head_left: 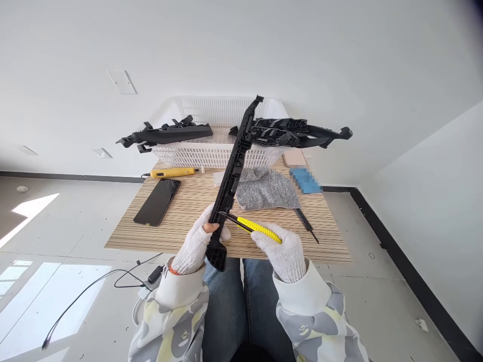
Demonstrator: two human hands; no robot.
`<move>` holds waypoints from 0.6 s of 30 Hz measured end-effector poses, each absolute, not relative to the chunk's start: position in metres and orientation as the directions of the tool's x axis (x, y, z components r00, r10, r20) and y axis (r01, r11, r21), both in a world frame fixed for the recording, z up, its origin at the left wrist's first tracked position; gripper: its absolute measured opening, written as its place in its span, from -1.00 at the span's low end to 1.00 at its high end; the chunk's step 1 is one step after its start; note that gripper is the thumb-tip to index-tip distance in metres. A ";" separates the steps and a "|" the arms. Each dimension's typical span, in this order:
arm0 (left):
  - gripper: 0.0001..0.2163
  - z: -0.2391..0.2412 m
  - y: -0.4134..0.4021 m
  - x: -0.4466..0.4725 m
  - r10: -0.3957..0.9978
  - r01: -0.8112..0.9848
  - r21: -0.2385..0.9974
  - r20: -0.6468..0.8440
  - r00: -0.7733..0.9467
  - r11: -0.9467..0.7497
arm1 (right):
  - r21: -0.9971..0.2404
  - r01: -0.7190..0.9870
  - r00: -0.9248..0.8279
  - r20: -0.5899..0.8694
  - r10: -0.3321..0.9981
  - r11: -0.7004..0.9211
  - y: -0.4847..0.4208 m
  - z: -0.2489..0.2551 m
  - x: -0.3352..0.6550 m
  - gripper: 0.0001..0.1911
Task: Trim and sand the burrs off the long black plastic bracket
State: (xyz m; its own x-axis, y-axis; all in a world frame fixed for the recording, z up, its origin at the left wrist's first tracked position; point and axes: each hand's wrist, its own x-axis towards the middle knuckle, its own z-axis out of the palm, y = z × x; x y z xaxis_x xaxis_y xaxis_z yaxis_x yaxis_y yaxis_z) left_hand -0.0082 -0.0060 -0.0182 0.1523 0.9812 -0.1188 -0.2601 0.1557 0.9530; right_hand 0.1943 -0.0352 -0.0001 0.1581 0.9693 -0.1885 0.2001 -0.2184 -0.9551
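Left hand [194,246] fingers clamp the long black plastic strip [234,171], pointing up-right away; right hand [283,251] fingers pinch yellow knife [256,229].

Striped wood-look table [188,211] w/ white mesh basket [211,153] at far edge. Black plastic part [169,134] lies across basket's left rim, sticking out past it. More black parts [298,133] sit on the right rim, overhanging. In front of basket: yellow pen-type tool [172,173], and a dark phone [157,201] nr left edge. Grey knit cloth [264,188] mid-table, w/ blurred blue item [305,180] & beige block [294,158] just beside it. Slim black tool [306,224] nr right front. Black cable [86,291] on floor, left.
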 end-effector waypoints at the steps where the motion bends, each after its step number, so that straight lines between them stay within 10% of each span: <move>1: -0.49 -0.018 -0.006 -0.008 0.979 -0.257 0.952 -0.125 0.163 0.165 | -0.956 0.203 0.156 -0.184 0.971 -0.213 -0.035 0.000 0.194 -0.61; 18: -0.37 -0.028 -0.007 -0.012 0.983 -0.344 0.936 -0.007 0.184 0.072 | -0.966 0.144 0.175 -0.189 0.966 -0.215 -0.037 0.001 0.194 -0.62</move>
